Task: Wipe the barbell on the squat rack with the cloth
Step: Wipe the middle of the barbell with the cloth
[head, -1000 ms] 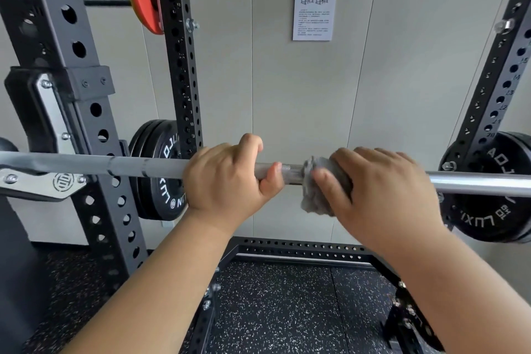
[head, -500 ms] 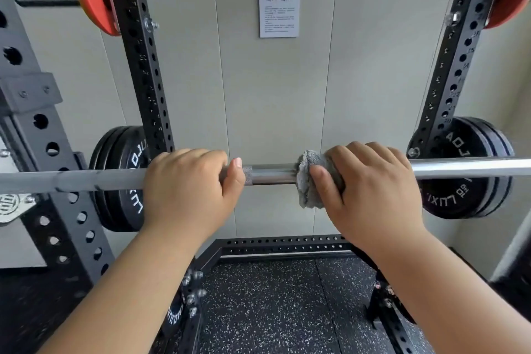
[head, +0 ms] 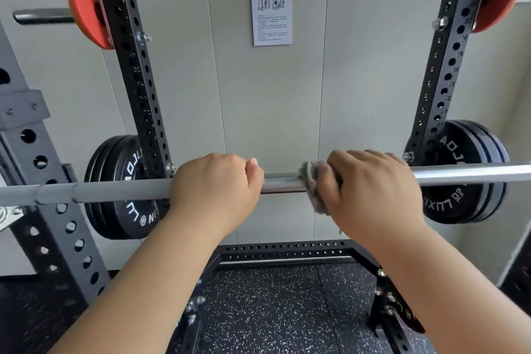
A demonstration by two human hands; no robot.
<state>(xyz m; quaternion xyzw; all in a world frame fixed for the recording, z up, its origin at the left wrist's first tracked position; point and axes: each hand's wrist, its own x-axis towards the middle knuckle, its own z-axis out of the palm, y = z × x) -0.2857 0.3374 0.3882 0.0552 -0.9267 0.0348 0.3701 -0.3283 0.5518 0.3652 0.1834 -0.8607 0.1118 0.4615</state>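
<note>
A steel barbell (head: pixel 281 182) runs across the view at chest height, resting on the black squat rack. My left hand (head: pixel 214 190) grips the bar left of centre, fingers curled over the top. My right hand (head: pixel 370 190) is wrapped round the bar right of centre with a grey cloth (head: pixel 311 190) bunched under its palm. The cloth's edge sticks out to the left of my thumb and hangs a little below the bar. A short bare stretch of shiny bar separates the two hands.
Black perforated uprights stand at the left (head: pixel 135 72) and right (head: pixel 448 66), with stacked black weight plates behind them at the left (head: pixel 120 190) and right (head: pixel 471 175). Red plates (head: pixel 86 11) hang higher up. A rack base frame (head: pixel 287 250) lies on speckled rubber flooring below.
My right hand with the cloth has slid a little to the right along the bar, widening the bare gap. The left hand keeps its grip. The camera view has shifted slightly.
</note>
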